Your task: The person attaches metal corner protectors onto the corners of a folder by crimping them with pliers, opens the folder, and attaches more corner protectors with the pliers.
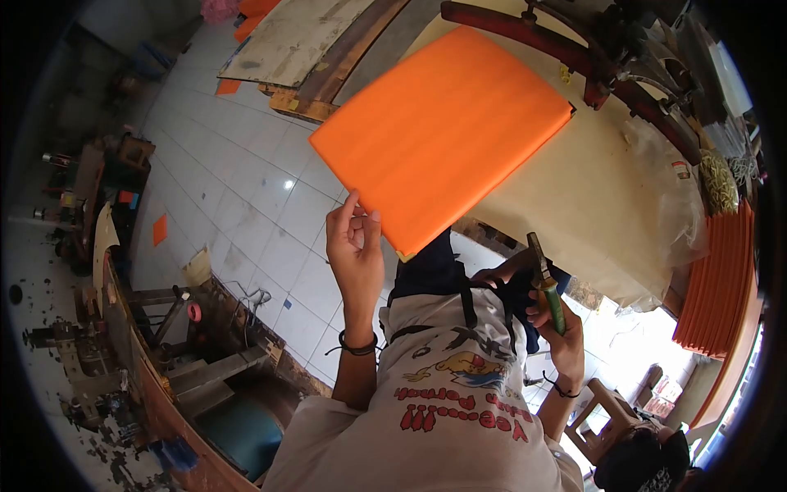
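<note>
A large flat orange panel (443, 131) lies over the table, its near left corner reaching past the table's edge. My left hand (355, 234) is at that panel's left edge, fingers curled and thumb raised beside it; whether they pinch the edge is hard to make out. Lower right, in front of my body, my right hand (557, 320) is closed around a green-handled tool (548, 287) whose dark metal end points up and away from the panel.
The table (590, 189) has a tan covering. A dark red metal frame (574, 53) stands at its far side, with clear plastic (676, 197) and stacked orange panels (721, 283) at right. A machine bench (147, 361) is at left, a stool (611, 418) at lower right.
</note>
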A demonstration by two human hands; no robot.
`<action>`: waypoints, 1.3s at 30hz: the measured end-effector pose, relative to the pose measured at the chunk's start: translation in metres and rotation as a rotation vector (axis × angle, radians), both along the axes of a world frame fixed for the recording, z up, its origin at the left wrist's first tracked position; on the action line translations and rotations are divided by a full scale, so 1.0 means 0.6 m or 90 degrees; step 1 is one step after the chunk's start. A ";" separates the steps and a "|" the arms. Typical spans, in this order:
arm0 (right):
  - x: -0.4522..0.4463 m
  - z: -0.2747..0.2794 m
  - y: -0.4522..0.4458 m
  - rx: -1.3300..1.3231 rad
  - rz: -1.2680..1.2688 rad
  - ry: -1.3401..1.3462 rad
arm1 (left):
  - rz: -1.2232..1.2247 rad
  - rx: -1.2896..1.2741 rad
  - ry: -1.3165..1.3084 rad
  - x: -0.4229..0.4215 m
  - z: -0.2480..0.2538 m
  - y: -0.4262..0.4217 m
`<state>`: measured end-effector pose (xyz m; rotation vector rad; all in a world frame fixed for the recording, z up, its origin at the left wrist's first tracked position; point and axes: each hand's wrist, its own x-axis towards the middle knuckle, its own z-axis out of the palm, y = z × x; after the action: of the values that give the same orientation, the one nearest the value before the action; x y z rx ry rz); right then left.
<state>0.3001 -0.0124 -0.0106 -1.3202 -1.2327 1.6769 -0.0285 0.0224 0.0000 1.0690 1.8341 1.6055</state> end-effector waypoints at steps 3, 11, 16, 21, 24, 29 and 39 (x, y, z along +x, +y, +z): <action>-0.009 0.003 -0.002 0.001 0.013 0.018 | -0.021 0.049 -0.154 0.030 0.000 -0.003; -0.023 0.017 -0.021 -0.005 0.007 0.038 | -0.151 0.027 -0.446 0.092 0.035 -0.013; -0.021 0.029 -0.023 0.018 0.036 0.051 | -0.145 0.034 -0.540 0.086 0.041 -0.007; -0.024 0.043 -0.022 -0.054 0.071 0.103 | -0.176 0.025 -0.582 0.114 0.057 0.007; -0.025 0.044 -0.017 -0.063 0.084 0.119 | -0.247 -0.013 -0.523 0.132 0.037 0.025; -0.021 0.047 -0.002 -0.049 0.117 0.099 | -0.195 -0.007 -0.433 0.130 0.013 0.039; -0.027 0.024 -0.015 -0.046 0.094 0.245 | -0.088 -0.070 -0.261 -0.022 0.016 0.004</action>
<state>0.2840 -0.0215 0.0038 -0.9031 -1.0676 1.9837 -0.0414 0.0251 0.0096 0.7335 1.5213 1.4925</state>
